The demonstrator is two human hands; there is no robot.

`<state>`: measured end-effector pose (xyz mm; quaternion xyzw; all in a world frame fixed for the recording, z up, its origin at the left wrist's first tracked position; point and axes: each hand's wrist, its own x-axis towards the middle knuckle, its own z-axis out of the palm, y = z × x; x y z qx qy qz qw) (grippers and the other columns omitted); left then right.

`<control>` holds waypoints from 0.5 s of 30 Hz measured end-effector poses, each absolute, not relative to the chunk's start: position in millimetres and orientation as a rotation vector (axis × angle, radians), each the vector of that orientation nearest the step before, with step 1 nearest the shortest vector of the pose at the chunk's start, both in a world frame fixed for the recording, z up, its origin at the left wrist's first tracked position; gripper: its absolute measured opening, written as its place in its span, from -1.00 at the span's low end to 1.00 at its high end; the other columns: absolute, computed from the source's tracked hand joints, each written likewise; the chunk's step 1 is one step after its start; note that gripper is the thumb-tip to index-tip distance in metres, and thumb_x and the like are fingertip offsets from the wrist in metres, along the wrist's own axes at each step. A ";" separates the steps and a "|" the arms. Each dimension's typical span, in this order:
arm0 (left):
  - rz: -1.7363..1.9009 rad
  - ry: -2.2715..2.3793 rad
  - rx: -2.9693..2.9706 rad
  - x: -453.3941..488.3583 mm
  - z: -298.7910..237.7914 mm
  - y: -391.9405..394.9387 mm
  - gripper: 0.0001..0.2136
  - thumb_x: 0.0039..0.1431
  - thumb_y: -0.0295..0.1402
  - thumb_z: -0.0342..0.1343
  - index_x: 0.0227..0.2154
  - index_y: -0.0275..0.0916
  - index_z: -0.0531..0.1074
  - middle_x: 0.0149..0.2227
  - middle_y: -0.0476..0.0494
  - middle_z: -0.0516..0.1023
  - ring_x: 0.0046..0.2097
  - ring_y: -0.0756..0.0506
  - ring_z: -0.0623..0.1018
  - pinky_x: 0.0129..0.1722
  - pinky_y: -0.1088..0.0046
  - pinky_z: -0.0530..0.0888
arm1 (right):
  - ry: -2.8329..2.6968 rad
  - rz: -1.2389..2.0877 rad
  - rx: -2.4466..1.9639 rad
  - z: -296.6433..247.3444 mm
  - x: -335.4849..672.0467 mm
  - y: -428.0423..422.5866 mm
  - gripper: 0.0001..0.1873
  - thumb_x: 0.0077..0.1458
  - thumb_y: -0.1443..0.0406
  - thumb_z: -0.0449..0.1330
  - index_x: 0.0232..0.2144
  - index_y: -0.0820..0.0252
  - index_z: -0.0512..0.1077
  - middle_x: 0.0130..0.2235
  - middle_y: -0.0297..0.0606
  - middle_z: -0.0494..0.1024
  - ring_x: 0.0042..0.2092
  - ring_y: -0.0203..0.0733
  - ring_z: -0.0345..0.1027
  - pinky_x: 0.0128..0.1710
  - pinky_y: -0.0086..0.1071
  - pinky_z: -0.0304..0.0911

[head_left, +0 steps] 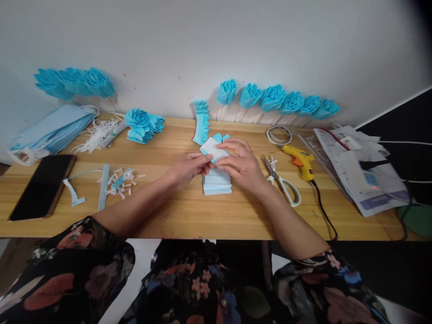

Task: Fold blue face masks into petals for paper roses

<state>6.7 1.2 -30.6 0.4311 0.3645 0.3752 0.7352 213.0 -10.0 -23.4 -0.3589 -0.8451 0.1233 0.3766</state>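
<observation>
Near the middle of the table, my left hand (pixel 191 168) pinches the lower left edge of a small fabric piece (pixel 213 148), white on the face toward me with blue at its edges. My right hand (pixel 243 163) holds the same piece from the right, its fingers bent around that side. Just below both hands lies a stack of pale blue fabric squares (pixel 218 183), partly covered by them. Behind the piece, a row of overlapping blue petals (pixel 201 121) stretches back toward the wall.
Blue flowers on sticks (pixel 272 99) lean against the wall. Scissors (pixel 281 180) and a yellow glue gun (pixel 300 161) lie right, near a tape roll (pixel 278 135). Leftward are face masks (pixel 56 128), a phone (pixel 43 186), white scraps (pixel 121 182) and a flower bunch (pixel 141 125).
</observation>
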 end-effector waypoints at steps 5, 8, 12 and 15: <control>0.858 0.825 0.952 7.9 -31.1 1.1 -0.74 0.10 -0.26 0.32 -0.53 -0.33 0.48 -0.53 -0.08 0.53 -0.51 0.06 0.45 -0.45 0.49 0.34 | -2.021 0.463 -0.952 -24.6 209.5 -13.2 -0.90 0.19 0.24 0.26 -0.29 -0.10 0.60 0.11 -0.32 0.51 0.21 0.00 0.27 0.22 0.08 0.19; 0.870 0.849 0.939 8.8 -30.6 1.2 -0.76 0.10 -0.28 0.32 -0.52 -0.33 0.48 -0.49 -0.09 0.55 -0.50 0.06 0.45 -0.46 0.49 0.34 | -1.927 0.568 -0.967 -26.0 207.7 -14.7 -0.89 0.20 0.25 0.25 -0.26 -0.03 0.60 0.13 -0.25 0.49 0.20 -0.03 0.32 0.23 0.04 0.18; 0.847 0.872 1.005 8.5 -31.1 1.5 -0.75 0.10 -0.26 0.31 -0.53 -0.34 0.49 -0.50 -0.08 0.53 -0.50 0.06 0.43 -0.44 0.48 0.35 | -1.820 0.658 -1.011 -26.1 205.6 -15.2 -0.93 0.15 0.23 0.29 -0.33 0.06 0.58 0.08 -0.20 0.52 0.15 -0.04 0.39 0.21 -0.03 0.19; 0.824 0.880 1.071 7.6 -33.4 1.9 -0.72 0.09 -0.20 0.30 -0.54 -0.33 0.51 -0.53 -0.07 0.50 -0.51 0.06 0.42 -0.44 0.47 0.35 | -1.775 0.710 -1.042 -26.3 204.1 -15.2 -0.92 0.13 0.24 0.28 -0.36 0.09 0.56 0.04 -0.19 0.55 0.12 -0.05 0.41 0.19 -0.07 0.20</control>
